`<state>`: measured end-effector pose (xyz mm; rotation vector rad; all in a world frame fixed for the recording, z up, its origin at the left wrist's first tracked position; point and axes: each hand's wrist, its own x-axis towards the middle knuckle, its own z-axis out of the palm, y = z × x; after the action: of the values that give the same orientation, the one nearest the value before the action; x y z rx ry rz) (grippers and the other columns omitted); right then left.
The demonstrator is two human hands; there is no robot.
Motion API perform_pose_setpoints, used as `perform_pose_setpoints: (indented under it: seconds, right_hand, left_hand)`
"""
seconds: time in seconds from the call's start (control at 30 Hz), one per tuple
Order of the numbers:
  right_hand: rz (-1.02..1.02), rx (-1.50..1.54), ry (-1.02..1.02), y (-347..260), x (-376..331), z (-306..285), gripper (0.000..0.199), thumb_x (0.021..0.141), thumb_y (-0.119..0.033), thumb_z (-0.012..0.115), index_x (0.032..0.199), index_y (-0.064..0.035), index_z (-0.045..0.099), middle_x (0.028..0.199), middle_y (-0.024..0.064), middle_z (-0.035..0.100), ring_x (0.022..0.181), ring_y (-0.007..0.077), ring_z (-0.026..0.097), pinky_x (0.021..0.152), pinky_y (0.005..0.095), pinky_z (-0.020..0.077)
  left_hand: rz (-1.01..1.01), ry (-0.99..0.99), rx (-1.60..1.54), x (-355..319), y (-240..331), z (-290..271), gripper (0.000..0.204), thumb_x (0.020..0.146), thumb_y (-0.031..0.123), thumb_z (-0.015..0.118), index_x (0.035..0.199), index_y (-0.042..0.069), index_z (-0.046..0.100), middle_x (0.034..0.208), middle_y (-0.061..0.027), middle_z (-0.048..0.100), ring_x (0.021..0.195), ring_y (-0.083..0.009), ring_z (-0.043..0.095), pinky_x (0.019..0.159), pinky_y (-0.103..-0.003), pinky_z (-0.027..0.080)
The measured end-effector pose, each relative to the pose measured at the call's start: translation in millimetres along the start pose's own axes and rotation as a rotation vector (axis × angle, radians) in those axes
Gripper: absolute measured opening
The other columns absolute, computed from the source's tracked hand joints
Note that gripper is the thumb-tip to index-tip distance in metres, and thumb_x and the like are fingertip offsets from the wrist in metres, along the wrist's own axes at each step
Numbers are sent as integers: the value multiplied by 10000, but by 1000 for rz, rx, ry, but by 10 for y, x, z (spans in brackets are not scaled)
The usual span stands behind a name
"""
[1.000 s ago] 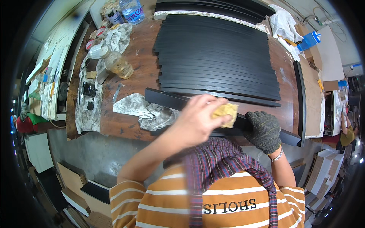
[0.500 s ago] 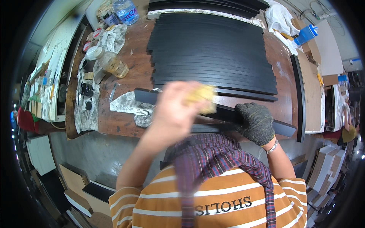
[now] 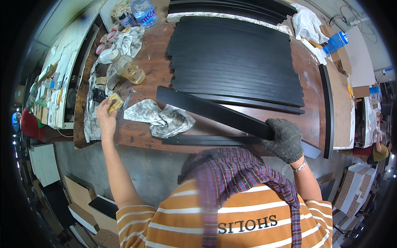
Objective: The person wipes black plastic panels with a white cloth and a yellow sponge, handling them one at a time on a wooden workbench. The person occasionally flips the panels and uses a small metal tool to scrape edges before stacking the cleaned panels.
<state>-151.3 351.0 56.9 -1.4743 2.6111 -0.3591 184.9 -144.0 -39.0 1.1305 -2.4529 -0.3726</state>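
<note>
In my bare left hand (image 3: pixel 107 119) is a small yellow sanding sponge or pad (image 3: pixel 115 103), pinched over the paint-stained cloth (image 3: pixel 92 126) at the table's left side. Beside it stands a small dark pot (image 3: pixel 99 94). My right hand (image 3: pixel 283 139), in a dark grey knitted glove, is closed around a long black slat (image 3: pixel 215 113). The slat slants across the front of the table, its left end farther from me. Another black slat (image 3: pixel 206 140) lies along the near edge. A stained, crumpled white rag (image 3: pixel 166 120) rests between my hands.
Black slats (image 3: pixel 235 58) lie side by side across the middle of the wooden table (image 3: pixel 151 78). A jar of brownish contents (image 3: pixel 129 70) and a water bottle (image 3: pixel 144 13) stand at left. A blue bottle (image 3: pixel 336 42) is at the far right, near a black upright strip (image 3: pixel 326 111).
My left hand has moved off the slat, left to the stained cloth, carrying the yellow pad. The right hand still grips the slat, now more plainly seen.
</note>
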Motion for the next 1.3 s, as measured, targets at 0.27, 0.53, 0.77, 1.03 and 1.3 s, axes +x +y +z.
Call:
perform_pose_setpoints:
  seconds: [0.27,0.53,0.77,1.03,1.3]
  right_hand:
    - [92,77,-9,-232,135,97,501,741,-431,811,1105,-99,716,966,142,723,910,353,696,804,450,545]
    - [107,150,34,-384,211,112,445,769,-405,800,1090,-107,722,953,140,724,890,336,704,791,439,553]
    - [149,160,37,-404,185,148,447,768,-400,802,1094,-107,713,950,141,724,883,334,709,787,436,557]
    - [93,341,54,-578,257,183,461,788,-410,774,1094,-77,691,935,175,718,866,356,704,767,444,555]
    - [159,174,23,-328,-221,53,555,675,-471,886,1023,-66,733,852,146,731,770,338,724,720,419,568]
  left_hand:
    - [-104,130,235,-7,-474,264,485,823,64,746,1297,19,653,1399,-176,596,1297,-388,514,1123,-427,386]
    - [287,-228,-2,-616,689,818,544,764,108,810,1269,4,638,1405,-203,568,1270,-389,542,1091,-463,421]
    - [-38,-27,-444,-347,1206,363,335,801,-82,614,1126,-31,673,1128,-163,687,1043,-280,681,939,-360,517]
    - [909,-159,-357,-688,3232,342,383,798,198,766,1178,201,710,1249,-22,690,1253,-237,602,1133,-589,323]
    - [136,43,-441,810,1638,440,267,1024,179,556,1179,34,717,1047,-142,756,917,-239,733,836,-347,568]
